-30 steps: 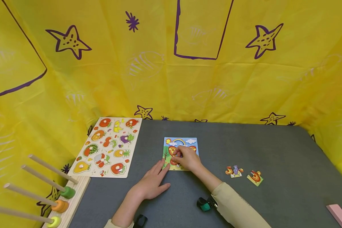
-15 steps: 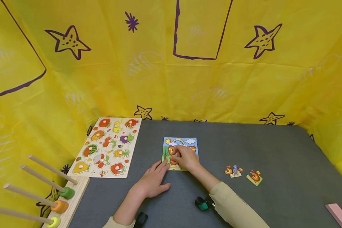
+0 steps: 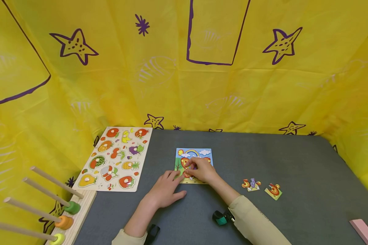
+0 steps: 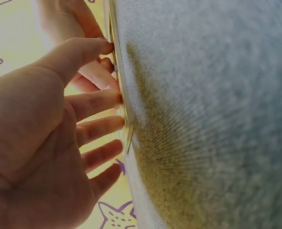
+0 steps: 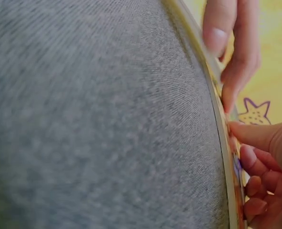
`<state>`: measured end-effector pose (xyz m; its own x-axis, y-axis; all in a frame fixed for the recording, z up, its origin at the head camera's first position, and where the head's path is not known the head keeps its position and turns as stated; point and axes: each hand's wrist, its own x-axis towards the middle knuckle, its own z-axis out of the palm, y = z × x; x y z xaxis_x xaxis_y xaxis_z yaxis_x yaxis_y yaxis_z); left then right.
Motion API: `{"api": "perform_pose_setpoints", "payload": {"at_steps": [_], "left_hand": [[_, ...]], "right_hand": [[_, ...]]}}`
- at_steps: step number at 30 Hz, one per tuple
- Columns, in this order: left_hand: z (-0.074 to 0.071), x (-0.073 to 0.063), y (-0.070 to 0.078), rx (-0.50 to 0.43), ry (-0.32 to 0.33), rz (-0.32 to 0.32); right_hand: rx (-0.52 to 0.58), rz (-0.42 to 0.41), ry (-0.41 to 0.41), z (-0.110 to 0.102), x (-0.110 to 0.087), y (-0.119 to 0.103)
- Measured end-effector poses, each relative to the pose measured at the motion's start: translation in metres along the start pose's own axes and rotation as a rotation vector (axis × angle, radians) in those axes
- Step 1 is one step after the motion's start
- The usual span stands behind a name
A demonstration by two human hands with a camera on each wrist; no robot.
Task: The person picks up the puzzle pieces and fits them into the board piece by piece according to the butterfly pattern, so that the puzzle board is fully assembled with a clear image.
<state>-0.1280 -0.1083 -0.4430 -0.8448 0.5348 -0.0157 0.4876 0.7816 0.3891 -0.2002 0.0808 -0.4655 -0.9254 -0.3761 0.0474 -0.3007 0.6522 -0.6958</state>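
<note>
A small square picture puzzle (image 3: 207, 152) with a rainbow, sky and an orange-red butterfly lies on the grey table. My right hand (image 3: 203, 170) is over its middle, thumb and forefinger pinching a puzzle piece that the hand mostly hides. In the right wrist view the right thumb (image 5: 255, 135) is right at the puzzle's surface, the other fingers curled beside it. My left hand (image 3: 164, 190) has its fingers spread, their tips on the puzzle's lower left corner. Two loose puzzle pieces, one with purple (image 3: 251, 184) and one red-orange and green (image 3: 273, 191), lie to the right.
A wooden fruit peg puzzle (image 3: 130, 173) lies at the left, its near end over a wooden base (image 3: 85, 200) with upright pegs and coloured rings. At the right front edge is a pink block (image 3: 365, 231). A yellow curtain (image 3: 171, 92) surrounds the table.
My left hand has shifted slightly up and right, its fingers bending more at the puzzle's corner. The right hand stays almost in place over the puzzle.
</note>
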Motion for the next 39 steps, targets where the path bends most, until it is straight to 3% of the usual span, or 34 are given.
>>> {"api": "perform_pose_setpoints", "payload": {"at_steps": [6, 10, 14, 22, 30, 39], "left_hand": [[0.002, 0.004, 0.001, -0.016, -0.01, 0.028], [0.001, 0.005, 0.003, -0.03, -0.036, 0.003], [0.002, 0.005, 0.005, -0.018, -0.043, -0.016], [0.002, 0.004, 0.004, -0.03, -0.017, -0.003], [0.001, 0.003, 0.003, -0.045, -0.016, 0.0], [0.0, 0.003, 0.002, -0.092, -0.057, -0.003]], "right_hand": [[0.092, -0.074, 0.113, 0.003, -0.008, 0.009], [0.214, -0.018, 0.213, -0.009, -0.019, 0.015], [0.297, 0.041, 0.225, -0.03, -0.036, 0.027], [0.144, 0.044, 0.182, -0.08, -0.087, 0.069], [-0.125, -0.03, 0.196, -0.118, -0.132, 0.103], [-0.102, -0.027, 0.128, -0.14, -0.157, 0.13]]}}
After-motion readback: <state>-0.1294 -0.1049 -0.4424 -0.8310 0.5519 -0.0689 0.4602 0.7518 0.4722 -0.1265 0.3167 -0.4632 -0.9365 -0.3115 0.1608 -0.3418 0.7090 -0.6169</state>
